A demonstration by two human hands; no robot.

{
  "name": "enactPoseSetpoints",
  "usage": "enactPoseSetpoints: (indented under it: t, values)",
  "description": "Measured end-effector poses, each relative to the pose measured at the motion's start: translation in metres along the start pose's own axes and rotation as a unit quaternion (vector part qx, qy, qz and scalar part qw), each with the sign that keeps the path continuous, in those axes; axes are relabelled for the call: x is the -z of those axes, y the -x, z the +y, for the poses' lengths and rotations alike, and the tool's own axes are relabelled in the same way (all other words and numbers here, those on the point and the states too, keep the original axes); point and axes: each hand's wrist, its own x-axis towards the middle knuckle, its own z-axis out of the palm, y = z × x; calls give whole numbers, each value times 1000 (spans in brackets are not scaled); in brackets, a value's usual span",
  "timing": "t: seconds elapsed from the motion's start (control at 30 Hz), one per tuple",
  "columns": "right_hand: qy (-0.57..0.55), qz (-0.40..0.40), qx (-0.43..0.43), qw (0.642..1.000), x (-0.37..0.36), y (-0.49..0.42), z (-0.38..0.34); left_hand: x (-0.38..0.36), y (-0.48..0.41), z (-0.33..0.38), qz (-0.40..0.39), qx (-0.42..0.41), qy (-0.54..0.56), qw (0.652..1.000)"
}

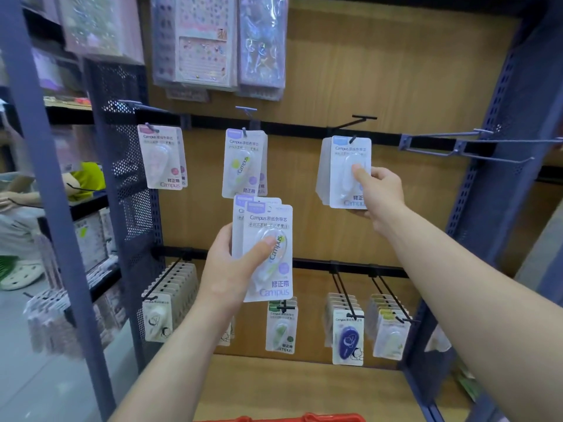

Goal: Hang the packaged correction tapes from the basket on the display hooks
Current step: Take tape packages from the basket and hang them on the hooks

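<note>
My left hand (pixel 234 269) grips two overlapping packaged correction tapes (pixel 268 254) in front of the wooden display panel, thumb across the front blister. My right hand (pixel 377 190) pinches the front pack of a stack of correction tapes (pixel 341 175) that hangs on the upper right black hook (pixel 353 138), thumb on the blister. More packs hang on the upper middle hook (pixel 243 161) and upper left hook (pixel 163 158). The red basket's rim (pixel 304 418) shows at the bottom edge.
Bare grey hooks (pixel 469 147) stick out at the upper right. A lower rail carries several full hooks of correction tapes (pixel 348 336). Sticker sheets (pixel 213 41) hang above. Blue shelf posts (pixel 499 166) flank the panel. A person (pixel 18 202) crouches at the far left.
</note>
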Motion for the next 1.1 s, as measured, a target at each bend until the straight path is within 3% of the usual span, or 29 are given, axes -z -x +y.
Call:
enactPoseSetpoints:
  t: [0.1,0.17,0.2,0.27,0.33,0.4,0.83,1.1]
  values:
    - [147,60,-8,987,-4,7,14,4,0,-2,12,8,0,1000]
    - [174,85,7,981,-8,31,31,7,0,-4,17,16,2,1000]
    - [146,56,19,987,-10,48,39,9,-1,-5,19,18,0,1000]
    - [82,-77,17,993,-19,87,54,13,0,-7,23,19,-6,1000]
    - [44,-222,7,974,-29,124,62,15,1,-8,28,21,-11,999]
    - [16,-284,20,958,-42,147,68,16,2,-10,30,23,-8,999]
    - [-34,-270,21,962,-83,151,50,53,0,-7,63,27,6,998]
    - [-41,-177,57,982,-116,97,20,90,-4,-3,112,0,-5,994]
